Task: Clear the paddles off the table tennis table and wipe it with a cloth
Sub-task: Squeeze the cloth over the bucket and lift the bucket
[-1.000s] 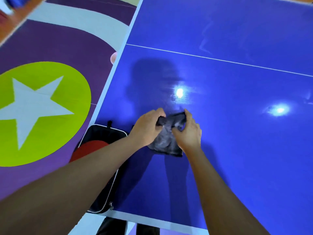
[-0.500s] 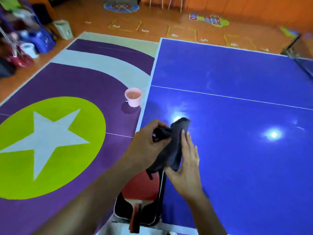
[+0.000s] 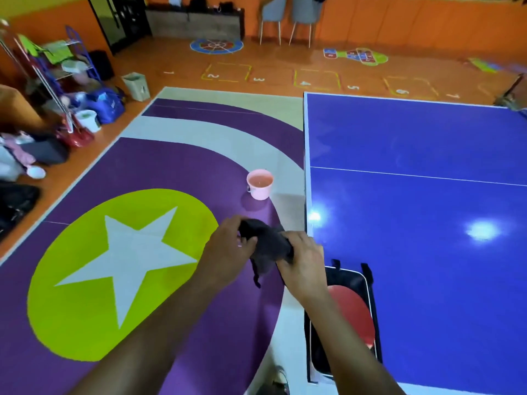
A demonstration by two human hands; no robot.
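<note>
A dark grey cloth is bunched between both hands, held in the air just left of the table's near left corner. My left hand grips its left end and my right hand grips its right end. The blue table tennis table fills the right side of the view. A red paddle lies in an open black case on the table's near left corner, partly hidden by my right forearm.
A pink bucket holding liquid stands on the purple floor mat beside the table's left edge. Bags, a rack and small bins crowd the far left wall. Two grey chairs stand at the back wall.
Both hands lifted the cloth off the table surface and carried it left, past the table's edge. The view swung left and up, bringing the floor mat, bucket and room into sight.
</note>
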